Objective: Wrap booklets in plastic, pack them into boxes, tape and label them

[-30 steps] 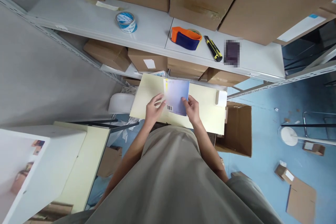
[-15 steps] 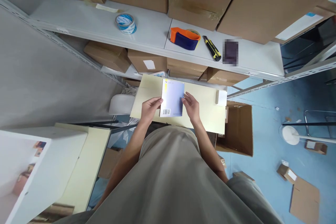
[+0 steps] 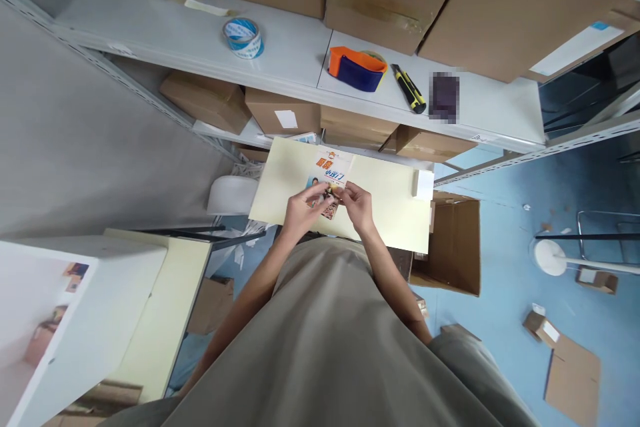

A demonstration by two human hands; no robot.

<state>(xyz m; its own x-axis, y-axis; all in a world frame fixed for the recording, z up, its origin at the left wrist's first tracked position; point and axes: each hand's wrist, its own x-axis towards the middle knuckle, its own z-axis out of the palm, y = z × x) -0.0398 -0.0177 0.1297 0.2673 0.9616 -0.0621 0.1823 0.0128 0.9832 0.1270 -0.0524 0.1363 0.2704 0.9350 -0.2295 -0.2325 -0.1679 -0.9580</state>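
A thin book (image 3: 334,161) with a printed cover, its orange and blue lettering upside down, is over the pale yellow table (image 3: 395,207). My left hand (image 3: 304,208) reaches across the lower left of the cover, thumb and fingers bent toward each other at its middle. On the book's right side, my right hand (image 3: 358,205) has its fingertips close to those of my left hand. Both hands are closed around the lower part of the book; how firmly each grips is partly hidden by the fingers.
Blue-white tape (image 3: 243,39), an orange-and-blue tape dispenser (image 3: 357,69) and a yellow-black cutter (image 3: 409,89) lie on the shelf (image 3: 290,57). A small white box (image 3: 423,184) sits at the table's right end, beside an open carton (image 3: 453,243).
The book has turned over from its lavender barcode side to the printed cover. Both hands have moved closer together, my left hand going right across the cover.
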